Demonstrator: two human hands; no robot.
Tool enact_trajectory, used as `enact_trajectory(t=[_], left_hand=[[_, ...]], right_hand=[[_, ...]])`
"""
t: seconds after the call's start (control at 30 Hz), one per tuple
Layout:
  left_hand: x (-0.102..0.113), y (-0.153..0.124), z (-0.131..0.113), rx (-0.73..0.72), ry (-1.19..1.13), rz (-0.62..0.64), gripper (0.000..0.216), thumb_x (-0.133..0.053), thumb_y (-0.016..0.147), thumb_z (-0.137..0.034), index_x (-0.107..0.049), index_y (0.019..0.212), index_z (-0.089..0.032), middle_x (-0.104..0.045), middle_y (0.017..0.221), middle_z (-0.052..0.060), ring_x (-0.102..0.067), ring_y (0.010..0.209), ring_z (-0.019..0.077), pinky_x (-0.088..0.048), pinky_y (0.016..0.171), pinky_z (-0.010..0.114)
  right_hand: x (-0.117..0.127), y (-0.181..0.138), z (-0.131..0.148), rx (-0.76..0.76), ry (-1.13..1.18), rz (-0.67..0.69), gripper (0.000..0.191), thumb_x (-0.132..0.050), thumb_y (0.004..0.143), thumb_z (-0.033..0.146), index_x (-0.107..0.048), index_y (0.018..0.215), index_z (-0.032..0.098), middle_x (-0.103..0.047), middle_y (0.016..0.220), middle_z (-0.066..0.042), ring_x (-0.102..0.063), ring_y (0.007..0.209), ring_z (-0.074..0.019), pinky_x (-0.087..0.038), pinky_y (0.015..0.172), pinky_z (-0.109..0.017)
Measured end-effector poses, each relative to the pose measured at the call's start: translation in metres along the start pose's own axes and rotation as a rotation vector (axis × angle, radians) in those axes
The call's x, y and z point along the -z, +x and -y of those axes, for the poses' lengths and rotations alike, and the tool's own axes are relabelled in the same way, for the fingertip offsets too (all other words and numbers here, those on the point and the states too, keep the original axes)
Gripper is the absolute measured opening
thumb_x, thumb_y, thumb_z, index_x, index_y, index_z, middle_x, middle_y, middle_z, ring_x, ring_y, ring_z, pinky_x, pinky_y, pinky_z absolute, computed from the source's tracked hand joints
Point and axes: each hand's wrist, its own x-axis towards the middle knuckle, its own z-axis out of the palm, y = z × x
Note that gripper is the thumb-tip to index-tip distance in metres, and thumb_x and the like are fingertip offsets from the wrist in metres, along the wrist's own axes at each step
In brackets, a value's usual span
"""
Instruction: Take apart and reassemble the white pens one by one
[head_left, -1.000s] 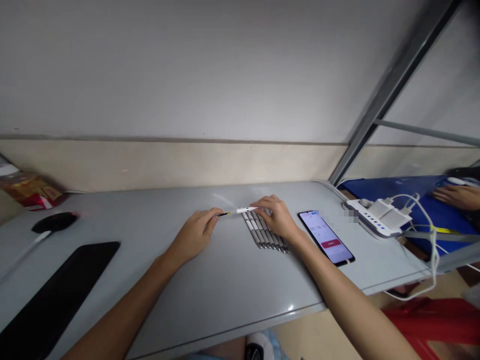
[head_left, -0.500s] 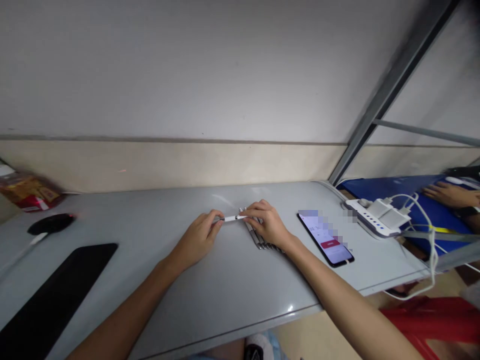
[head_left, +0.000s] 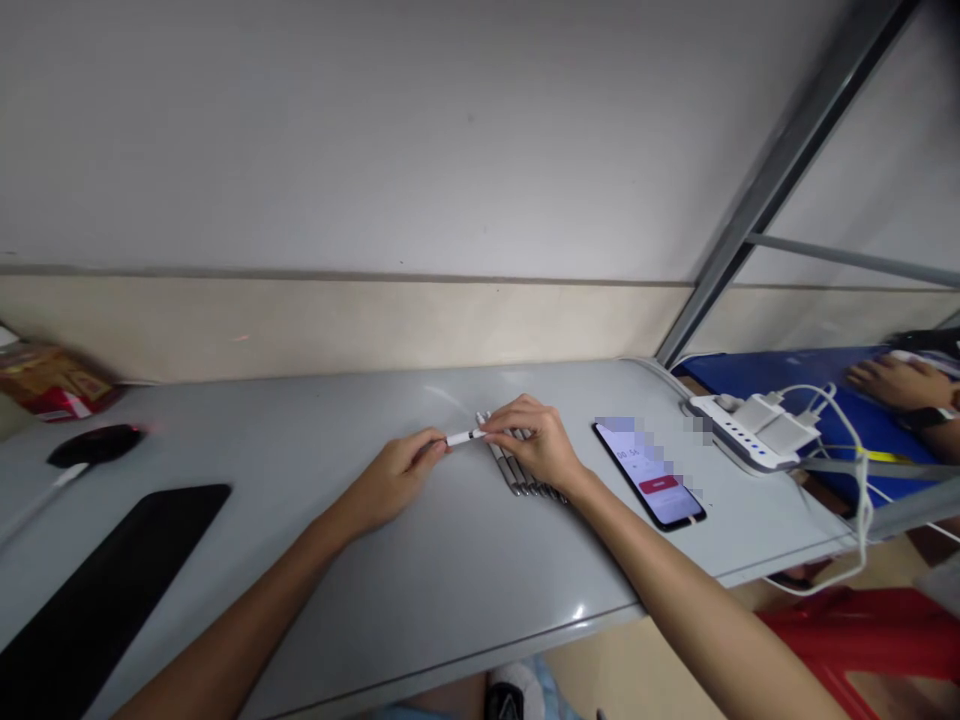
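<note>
White-barrelled pen (head_left: 460, 440) is held near the middle of the worktop (head_left: 450, 570), nearer its rear edge than its front edge and just left of a row of pens (head_left: 508, 465). Left hand (head_left: 397, 478): fingers closed in a pinch around the pen's left end, with no gap noted. Right hand (head_left: 538, 445): thumb and fingers pinched on the right end, just beyond a dark band on the barrel. Gripping both ends probably steadies the barrel and leaves each end under separate control. The row lies side by side with its grey ends toward the front edge, presumably to keep the pens orderly and within reach. A smartphone (head_left: 636, 465) rests face up between the row and the right edge, probably so that its screen can be read. Visibility is limited on several counts. The right hand covers part of the row, so no count can be confirmed. Both ends of the held pen are lost inside the fingers, and contact between it and the worktop cannot be established. Blocky masking obscures part of the phone screen. At the worktop's left end, a flat black item (head_left: 112, 600) is cut off by the frame and not identifiable; a container (head_left: 56, 383) behind it is also cut off, its label illegible. Beyond the right edge, whatever lies under another person's hand (head_left: 896, 380) is hard to make out.
</note>
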Motion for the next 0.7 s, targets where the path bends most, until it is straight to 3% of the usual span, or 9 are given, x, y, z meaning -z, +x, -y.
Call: enact_trajectory(t=[0.1,0.23,0.4,0.53,0.63,0.7], left_hand=[[0.0,-0.001,0.001,-0.026,0.022,-0.012,0.034,-0.036,0.096,-0.042,-0.058,0.086,-0.019,-0.062,0.078,-0.001,-0.056,0.073,0.0148,-0.044,0.068,0.026],[-0.001,-0.001,0.003,-0.19,0.208,-0.181,0.027,-0.04,0.095,-0.035,-0.062,0.091,-0.018,-0.064,0.085,0.003,-0.054,0.083,0.018,-0.043,0.078,0.032],[-0.001,0.0,0.0,-0.325,0.262,-0.271,0.022,-0.042,0.095,-0.028,-0.062,0.099,-0.019,-0.064,0.088,0.004,-0.052,0.084,0.0183,-0.043,0.081,0.034],[0.002,0.001,0.0,-0.189,0.151,-0.342,0.027,-0.047,0.093,-0.037,-0.062,0.109,-0.02,-0.065,0.093,0.004,-0.056,0.088,0.0181,-0.044,0.083,0.032],[0.005,0.003,0.003,0.006,0.001,-0.306,0.039,-0.036,0.096,-0.042,-0.066,0.087,-0.019,-0.061,0.072,0.001,-0.056,0.069,0.0149,-0.044,0.069,0.028],[0.007,0.004,0.006,0.053,-0.101,-0.267,0.042,-0.037,0.095,-0.044,-0.064,0.075,-0.018,-0.056,0.062,-0.001,-0.053,0.061,0.0133,-0.042,0.063,0.026]], right_hand=[[0.0,0.0,0.002,-0.04,0.03,0.032,0.012,-0.07,0.083,0.03,-0.076,0.092,0.025,-0.074,0.086,-0.004,-0.063,0.082,-0.0181,-0.046,0.079,-0.033],[0.0,-0.002,0.005,-0.187,0.076,0.129,0.02,-0.065,0.086,0.038,-0.075,0.092,0.022,-0.072,0.082,-0.004,-0.059,0.073,-0.0157,-0.044,0.07,-0.029],[-0.001,-0.003,0.006,-0.425,0.265,0.218,0.049,-0.046,0.093,0.05,-0.063,0.063,0.016,-0.051,0.055,0.001,-0.04,0.05,-0.0092,-0.033,0.052,-0.024],[0.002,0.002,0.002,-0.502,0.421,0.193,0.039,-0.055,0.088,0.049,-0.065,0.072,0.015,-0.053,0.059,0.001,-0.04,0.052,-0.0086,-0.031,0.052,-0.023],[0.006,0.004,-0.004,-0.501,0.42,0.108,0.031,-0.063,0.083,0.044,-0.071,0.087,0.014,-0.061,0.068,-0.001,-0.047,0.058,-0.0104,-0.034,0.055,-0.024],[0.008,0.005,-0.007,-0.49,0.384,0.078,0.03,-0.065,0.082,0.042,-0.073,0.09,0.014,-0.065,0.071,-0.003,-0.052,0.062,-0.0117,-0.037,0.058,-0.024]])
